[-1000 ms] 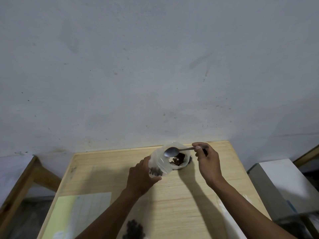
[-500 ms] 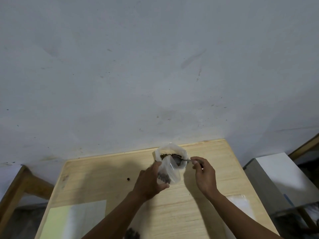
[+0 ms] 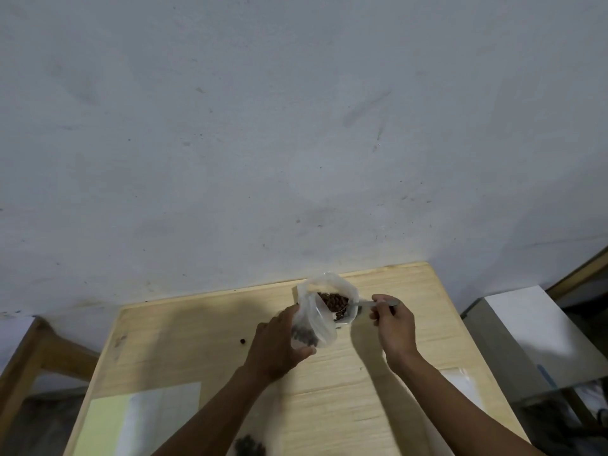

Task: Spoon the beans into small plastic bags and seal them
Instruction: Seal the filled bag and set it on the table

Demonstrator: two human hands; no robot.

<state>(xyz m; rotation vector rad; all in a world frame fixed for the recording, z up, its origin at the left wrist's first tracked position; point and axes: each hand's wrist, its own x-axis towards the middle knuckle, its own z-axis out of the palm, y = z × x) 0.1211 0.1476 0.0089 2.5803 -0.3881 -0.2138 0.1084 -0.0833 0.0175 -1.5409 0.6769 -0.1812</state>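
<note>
My left hand (image 3: 279,343) grips a small clear plastic bag (image 3: 317,327) with a few dark beans in its bottom, held just above the wooden table (image 3: 197,324). Right behind it stands a larger clear bag of brown beans (image 3: 334,299), its mouth open. My right hand (image 3: 391,324) pinches the handle of a metal spoon (image 3: 378,303); the bowl of the spoon is down inside the large bag, hidden among the beans.
One loose bean (image 3: 242,341) lies on the table left of my hands. A filled bag of beans (image 3: 250,447) sits at the near edge. Pale sheets (image 3: 141,419) lie near left, flat empty bags (image 3: 460,383) near right. A grey box (image 3: 533,327) stands right of the table.
The spoon went from above the small bag down into the large bag of beans. My left hand kept holding the small bag; the view tilted down slightly.
</note>
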